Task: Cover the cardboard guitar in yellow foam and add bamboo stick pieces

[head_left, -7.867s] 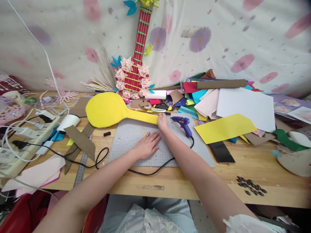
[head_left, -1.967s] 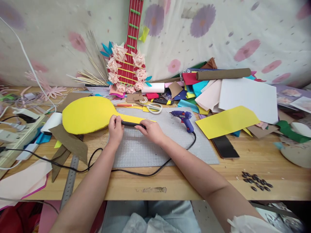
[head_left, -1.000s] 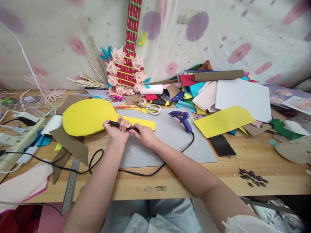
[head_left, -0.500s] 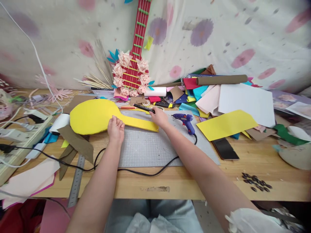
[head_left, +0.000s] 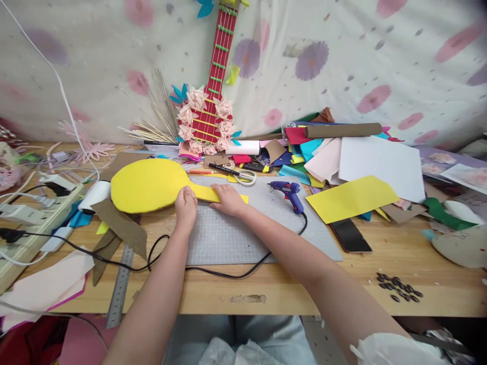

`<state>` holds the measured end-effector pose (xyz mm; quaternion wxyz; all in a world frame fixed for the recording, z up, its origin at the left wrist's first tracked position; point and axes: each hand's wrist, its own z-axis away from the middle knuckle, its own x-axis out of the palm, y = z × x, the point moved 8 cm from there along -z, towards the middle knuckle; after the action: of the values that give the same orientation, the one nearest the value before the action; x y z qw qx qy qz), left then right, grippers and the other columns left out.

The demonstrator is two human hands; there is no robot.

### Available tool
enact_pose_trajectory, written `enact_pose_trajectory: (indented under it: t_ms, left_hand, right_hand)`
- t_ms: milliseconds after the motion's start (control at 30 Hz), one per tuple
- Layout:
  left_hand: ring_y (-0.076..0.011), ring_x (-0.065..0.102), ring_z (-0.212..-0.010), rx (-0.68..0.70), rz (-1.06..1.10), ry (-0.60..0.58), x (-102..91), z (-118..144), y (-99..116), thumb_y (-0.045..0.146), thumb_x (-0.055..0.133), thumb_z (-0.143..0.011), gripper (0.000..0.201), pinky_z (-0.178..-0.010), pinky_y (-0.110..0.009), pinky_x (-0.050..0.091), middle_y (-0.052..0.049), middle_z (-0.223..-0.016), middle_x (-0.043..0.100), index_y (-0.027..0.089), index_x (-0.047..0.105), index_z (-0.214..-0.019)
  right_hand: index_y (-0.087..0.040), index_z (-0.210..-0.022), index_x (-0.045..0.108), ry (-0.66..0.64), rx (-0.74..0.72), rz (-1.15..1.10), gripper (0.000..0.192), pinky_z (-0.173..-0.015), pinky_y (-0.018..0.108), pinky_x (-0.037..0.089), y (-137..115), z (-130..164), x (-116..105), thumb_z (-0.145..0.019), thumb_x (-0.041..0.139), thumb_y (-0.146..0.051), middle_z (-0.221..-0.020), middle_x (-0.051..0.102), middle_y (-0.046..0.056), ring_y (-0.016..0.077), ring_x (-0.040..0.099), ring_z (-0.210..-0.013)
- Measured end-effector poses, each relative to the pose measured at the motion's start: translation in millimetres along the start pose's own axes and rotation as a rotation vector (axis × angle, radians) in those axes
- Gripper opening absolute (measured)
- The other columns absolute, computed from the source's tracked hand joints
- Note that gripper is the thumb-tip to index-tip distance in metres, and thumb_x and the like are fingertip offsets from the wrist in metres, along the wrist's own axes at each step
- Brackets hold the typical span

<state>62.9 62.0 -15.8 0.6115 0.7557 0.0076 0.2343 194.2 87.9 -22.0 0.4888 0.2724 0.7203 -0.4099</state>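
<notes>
My left hand (head_left: 186, 202) flat, fingers together, pressing neck of yellow foam guitar shape (head_left: 152, 184) near cutting mat's (head_left: 243, 238) far left corner; my right hand (head_left: 228, 198) flat on its strip; risk: glue gun (head_left: 288, 193) close right, cord (head_left: 243, 271) may snag; foam may shift, crease.

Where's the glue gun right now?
In the head view, the blue glue gun lies on the grey cutting mat, just right of the right hand, left of the loose yellow sheet.
</notes>
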Motion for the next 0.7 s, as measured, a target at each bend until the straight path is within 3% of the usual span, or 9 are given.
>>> enact_pose_trajectory:
  t_ms: [133, 233, 333, 433, 500, 567, 700]
  left_hand:
    - [-0.0085, 0.040, -0.047, 0.119, -0.145, 0.034, -4.2, 7, 14, 0.021, 0.054, -0.082, 0.017, -0.050, -0.019, 0.032, 0.004, -0.057, 0.045, 0.018, 0.051, -0.065]
    - [-0.0103, 0.046, -0.057, 0.240, -0.289, 0.002, 6.4, 7, 50, 0.015, 0.057, -0.079, 0.008, -0.059, -0.018, 0.035, 0.002, -0.063, 0.051, 0.018, 0.058, -0.071]
    - [-0.0114, 0.046, -0.062, 0.318, -0.348, -0.027, 23.0, -7, 96, 0.017, 0.062, -0.075, 0.013, -0.063, -0.018, 0.035, 0.003, -0.060, 0.049, 0.017, 0.056, -0.063]
    - [-0.0118, 0.045, -0.059, 0.256, -0.380, -0.115, 38.3, -38, 122, 0.014, 0.064, -0.072, 0.019, -0.061, -0.018, 0.034, 0.003, -0.054, 0.045, 0.017, 0.053, -0.056]
    - [-0.0122, 0.047, -0.058, 0.124, -0.391, -0.196, 41.5, -61, 116, 0.010, 0.064, -0.069, 0.017, -0.059, -0.018, 0.035, 0.003, -0.054, 0.048, 0.016, 0.055, -0.057]
    - [-0.0126, 0.051, -0.061, -0.061, -0.457, -0.325, 40.5, -77, 94, 0.005, 0.066, -0.065, 0.013, -0.060, -0.018, 0.037, 0.001, -0.059, 0.056, 0.016, 0.059, -0.060]
    - [-0.0167, 0.059, -0.070, -0.476, -0.576, -0.612, 24.5, -68, 33, 0.009, 0.070, -0.059, 0.014, -0.068, -0.021, 0.044, -0.003, -0.070, 0.065, 0.019, 0.064, -0.065]
  right_hand:
    - [-0.011, -0.125, 0.047, 0.034, 0.005, 0.029, 0.061, -0.095, 0.038, 0.035, 8, -3, -18, -0.073, 0.063, -0.040, -0.119, 0.056, 0.014, 0.0253, 0.048, -0.111]
    - [-0.013, -0.121, 0.052, -0.009, -0.023, 0.040, 0.061, -0.093, 0.038, 0.037, 20, -6, -44, -0.068, 0.067, -0.039, -0.118, 0.058, 0.013, 0.0261, 0.051, -0.109]
    - [-0.017, -0.120, 0.054, -0.125, -0.044, -0.004, 0.062, -0.089, 0.035, 0.040, 32, -8, -76, -0.064, 0.070, -0.038, -0.119, 0.058, 0.010, 0.0254, 0.053, -0.106]
    - [-0.023, -0.114, 0.060, -0.304, -0.066, -0.059, 0.055, -0.082, 0.030, 0.042, 38, -6, -104, -0.062, 0.071, -0.036, -0.113, 0.062, 0.005, 0.0230, 0.057, -0.099]
    - [-0.024, -0.108, 0.064, -0.421, -0.119, -0.101, 0.050, -0.079, 0.028, 0.042, 37, -1, -115, -0.060, 0.072, -0.037, -0.106, 0.065, 0.003, 0.0205, 0.059, -0.092]
    - [-0.024, -0.103, 0.067, -0.509, -0.166, -0.140, 0.047, -0.076, 0.026, 0.043, 36, 5, -122, -0.058, 0.072, -0.038, -0.101, 0.067, 0.001, 0.0178, 0.060, -0.087]
    - [-0.025, -0.098, 0.069, -0.549, -0.191, -0.155, 0.043, -0.075, 0.025, 0.043, 38, 15, -125, -0.057, 0.072, -0.036, -0.096, 0.068, -0.002, 0.0151, 0.061, -0.082]
